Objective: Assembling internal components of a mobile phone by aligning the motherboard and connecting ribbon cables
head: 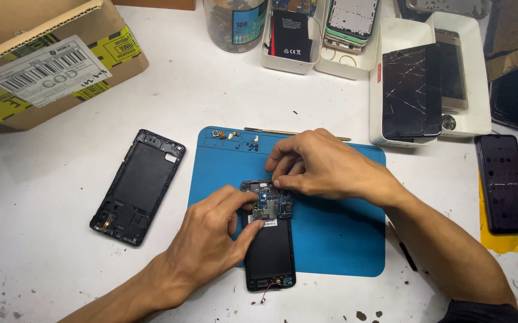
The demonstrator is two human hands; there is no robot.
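Left hand (211,236) grips the opened black phone with exposed circuit board (269,233) on the blue rubber mat (330,239) — right hand (318,164) pinches at its top edge (fingertips curled); detached black back cover (138,185) lies left.

Bright, even overhead light across the white counter (43,197), with no blown-out patches. Soft, short shadows just under the left hand (214,230) and the right hand (315,164), falling toward the near edge; a darker band beneath the cardboard box (43,54) at upper left. Faint sheen on the cracked glass panel (411,90) and on the dark phone screen (503,182) at right. Sharp focus at centre, circuit detail legible; slight softening and mild wide-angle stretch toward the corners. No motion blur on either hand.
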